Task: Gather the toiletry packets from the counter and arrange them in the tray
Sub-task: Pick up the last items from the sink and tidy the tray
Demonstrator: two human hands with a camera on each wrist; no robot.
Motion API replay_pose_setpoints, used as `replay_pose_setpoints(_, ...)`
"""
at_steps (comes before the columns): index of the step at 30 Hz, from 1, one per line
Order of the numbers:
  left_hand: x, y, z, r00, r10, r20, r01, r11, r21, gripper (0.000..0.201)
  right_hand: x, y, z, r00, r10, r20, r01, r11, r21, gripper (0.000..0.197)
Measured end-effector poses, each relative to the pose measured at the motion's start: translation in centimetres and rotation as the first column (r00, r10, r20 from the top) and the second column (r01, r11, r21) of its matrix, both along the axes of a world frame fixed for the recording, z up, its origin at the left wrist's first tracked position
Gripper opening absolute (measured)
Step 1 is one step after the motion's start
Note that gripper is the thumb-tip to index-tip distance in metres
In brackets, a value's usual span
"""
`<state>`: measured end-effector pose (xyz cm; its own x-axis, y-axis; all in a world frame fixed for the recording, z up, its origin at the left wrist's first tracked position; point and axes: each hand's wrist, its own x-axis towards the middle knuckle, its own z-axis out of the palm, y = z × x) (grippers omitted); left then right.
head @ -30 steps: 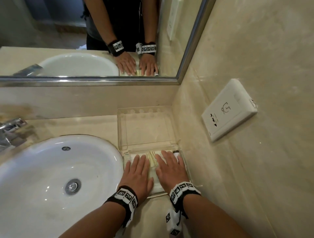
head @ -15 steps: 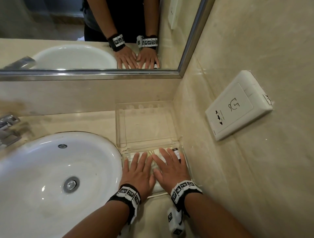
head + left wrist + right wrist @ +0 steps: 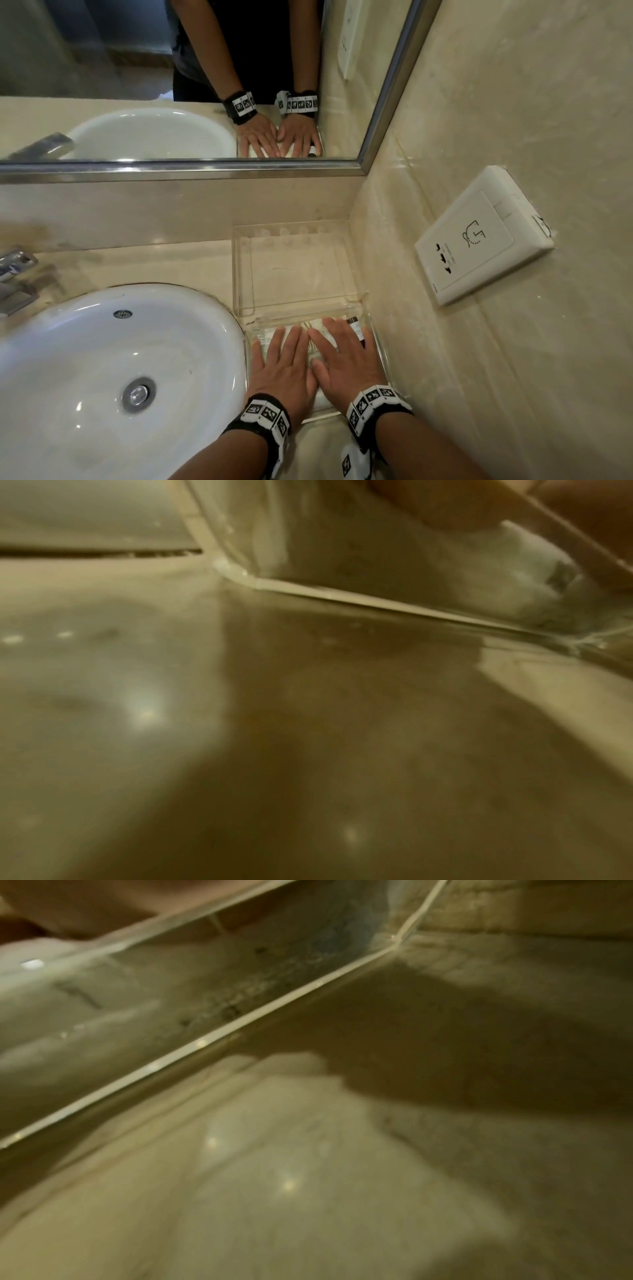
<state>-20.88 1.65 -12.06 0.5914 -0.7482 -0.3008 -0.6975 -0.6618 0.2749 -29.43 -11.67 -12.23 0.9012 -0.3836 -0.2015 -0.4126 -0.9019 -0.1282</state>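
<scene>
A clear acrylic tray [image 3: 239, 270] sits in the counter's corner, and its far compartment is bare. Its near compartment holds white and cream toiletry packets [image 3: 317, 325] and a small dark-capped bottle [image 3: 355, 328]. My left hand [image 3: 284, 346] and right hand [image 3: 339, 339] lie flat side by side on the packets, fingers straight, thumbs touching. Most of the packets are hidden under my palms. The left wrist view shows the tray's corner [image 3: 236, 570] with a white packet [image 3: 514, 569] behind the clear wall. The tray's front wall [image 3: 171, 993] fills the right wrist view.
A white sink basin [image 3: 102, 359] borders the tray on the left, with a chrome faucet [image 3: 13, 274] at the far left. The beige side wall with a white socket plate [image 3: 479, 236] runs close along the tray's right. A mirror [image 3: 137, 51] hangs behind.
My two hands have drawn slightly closer together on the packets, so less of the packets shows between them. They remain flat in the near compartment.
</scene>
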Motion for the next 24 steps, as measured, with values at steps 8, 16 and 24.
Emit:
replay_pose_setpoints(8, 0.13, 0.67, -0.64, 0.994, -0.091, 0.054, 0.097, 0.989, -0.110, 0.081, -0.32, -0.15, 0.31, 0.998, 0.032, 0.045, -0.032, 0.999, 0.011, 0.057)
replay_pose_setpoints(16, 0.46, 0.56, -0.61, 0.984, -0.154, 0.092, 0.164, 0.980, -0.113, 0.087, -0.15, -0.52, 0.11, 0.997, 0.026, 0.076, -0.027, 1.000, 0.015, 0.053)
replay_pose_setpoints(24, 0.26, -0.19, -0.83, 0.996, -0.019, 0.082, 0.028, 0.994, -0.110, 0.063, 0.26, -0.34, 0.21, 1.000, -0.008, 0.023, 0.009, 1.000, -0.011, 0.051)
